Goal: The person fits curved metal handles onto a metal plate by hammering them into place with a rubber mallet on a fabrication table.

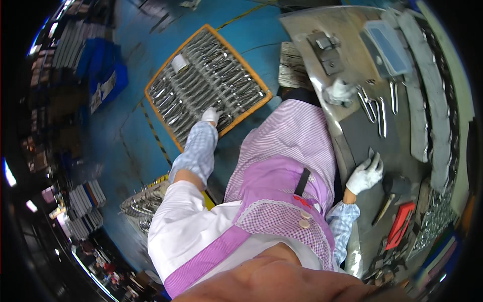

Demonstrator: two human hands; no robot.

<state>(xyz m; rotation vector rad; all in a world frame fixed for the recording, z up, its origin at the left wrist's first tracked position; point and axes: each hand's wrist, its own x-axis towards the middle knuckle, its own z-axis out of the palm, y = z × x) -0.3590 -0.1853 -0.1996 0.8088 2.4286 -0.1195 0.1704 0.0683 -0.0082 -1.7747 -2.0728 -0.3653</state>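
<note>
My left hand (pixel 211 116), in a white glove, reaches into an orange-edged tray (pixel 157 115) on the left. Rows of long shiny metal pieces (pixel 196 86) fill the tray. The fingers are curled down among the pieces at its near edge, and what they hold is hidden. On the workbench, my right hand (pixel 366 174), also gloved in white, rests with fingers apart beside a dark flat mat (pixel 363 135). A small dark pointed piece (pixel 371 152) lies at its fingertips. Beyond that hand are several shiny elongated metal parts (pixel 382 118).
The metal workbench (pixel 307 30) holds a metal block fixture (pixel 326 54), a crumpled white cloth or glove (pixel 339 92), a clear blue bin (pixel 387 48), a hammer (pixel 396 186) and a red tool (pixel 400 225). Grey padded strips (pixel 435 100) line its far side. More metal parts (pixel 143 206) lie at lower left.
</note>
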